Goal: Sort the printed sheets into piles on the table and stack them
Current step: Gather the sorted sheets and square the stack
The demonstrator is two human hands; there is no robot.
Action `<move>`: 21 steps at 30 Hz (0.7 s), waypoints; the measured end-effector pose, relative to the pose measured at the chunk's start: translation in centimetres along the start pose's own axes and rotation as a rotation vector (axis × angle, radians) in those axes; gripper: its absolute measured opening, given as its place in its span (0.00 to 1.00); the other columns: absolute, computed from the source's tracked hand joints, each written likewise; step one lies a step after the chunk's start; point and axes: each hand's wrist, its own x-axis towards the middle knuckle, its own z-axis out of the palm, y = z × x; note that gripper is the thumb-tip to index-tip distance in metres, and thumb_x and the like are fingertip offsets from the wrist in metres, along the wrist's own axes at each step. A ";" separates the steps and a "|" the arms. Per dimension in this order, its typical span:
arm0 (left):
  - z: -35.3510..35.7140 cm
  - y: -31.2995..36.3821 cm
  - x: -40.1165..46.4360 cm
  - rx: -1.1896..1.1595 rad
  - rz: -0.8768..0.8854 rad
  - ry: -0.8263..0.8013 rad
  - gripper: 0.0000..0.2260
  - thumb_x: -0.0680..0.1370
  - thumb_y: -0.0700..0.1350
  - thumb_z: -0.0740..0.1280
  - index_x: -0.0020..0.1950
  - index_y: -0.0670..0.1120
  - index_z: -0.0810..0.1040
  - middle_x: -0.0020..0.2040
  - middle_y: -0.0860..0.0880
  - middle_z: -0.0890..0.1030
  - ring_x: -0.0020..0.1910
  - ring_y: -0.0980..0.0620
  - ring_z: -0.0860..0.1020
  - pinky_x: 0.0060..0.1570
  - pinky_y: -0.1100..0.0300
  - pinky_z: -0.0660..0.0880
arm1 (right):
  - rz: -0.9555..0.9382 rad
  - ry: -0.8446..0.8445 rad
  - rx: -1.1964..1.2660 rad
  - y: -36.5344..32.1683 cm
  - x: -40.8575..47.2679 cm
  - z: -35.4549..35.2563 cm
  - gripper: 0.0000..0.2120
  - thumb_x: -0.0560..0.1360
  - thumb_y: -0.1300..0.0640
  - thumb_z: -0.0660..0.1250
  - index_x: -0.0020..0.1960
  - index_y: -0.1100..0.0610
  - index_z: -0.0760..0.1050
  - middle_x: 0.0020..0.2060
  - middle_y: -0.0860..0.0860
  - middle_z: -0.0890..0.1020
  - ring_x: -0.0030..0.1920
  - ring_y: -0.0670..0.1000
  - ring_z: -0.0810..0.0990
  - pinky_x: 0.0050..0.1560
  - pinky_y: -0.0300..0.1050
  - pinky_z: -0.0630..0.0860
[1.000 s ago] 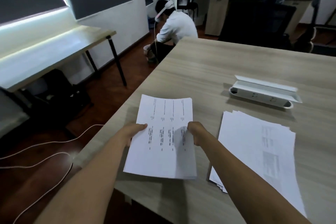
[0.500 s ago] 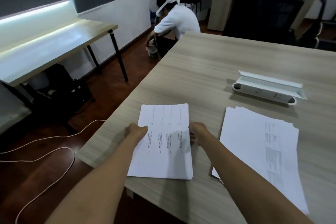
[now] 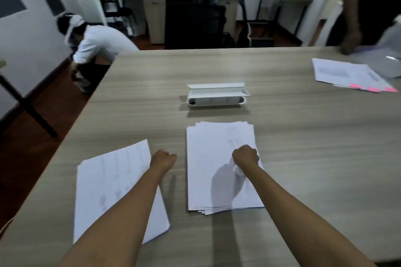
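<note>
Two piles lie on the desk (image 3: 303,136): the left hand (image 3: 163,159), clenched and empty, beside the left pile (image 3: 112,180); the right hand (image 3: 245,156) pinching a sheet of the uneven right pile (image 3: 208,158), so squaring and final stacking apparently remain.

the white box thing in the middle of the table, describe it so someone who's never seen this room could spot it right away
Start from the long wood-grain table and look to its middle, just beyond the paper pile under the right hand. There lies a white power strip, long with rounded ends, its flip lid standing open. Everything else on the table is flat paper; it alone is a raised block.
</note>
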 end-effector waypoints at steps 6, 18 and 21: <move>5.7 2.1 -0.6 -0.077 -0.064 -0.127 0.24 0.75 0.50 0.64 0.64 0.35 0.73 0.62 0.38 0.77 0.56 0.40 0.78 0.58 0.50 0.76 | 0.207 0.001 -0.209 5.3 1.0 -1.8 0.22 0.76 0.55 0.58 0.68 0.63 0.65 0.70 0.60 0.61 0.68 0.60 0.64 0.66 0.49 0.65; 6.9 2.3 0.6 -0.110 -0.143 -0.102 0.24 0.70 0.51 0.70 0.62 0.39 0.76 0.60 0.41 0.79 0.57 0.41 0.77 0.57 0.53 0.74 | 0.211 -0.244 0.249 5.7 0.6 -2.0 0.07 0.74 0.67 0.58 0.37 0.62 0.67 0.33 0.52 0.68 0.36 0.51 0.69 0.35 0.40 0.67; 6.8 1.9 0.8 -0.218 -0.144 -0.111 0.19 0.66 0.46 0.69 0.54 0.39 0.78 0.52 0.43 0.81 0.51 0.42 0.80 0.53 0.55 0.77 | 0.233 -0.366 0.287 5.1 0.1 -2.1 0.07 0.71 0.71 0.56 0.38 0.61 0.69 0.38 0.53 0.70 0.41 0.54 0.71 0.37 0.44 0.69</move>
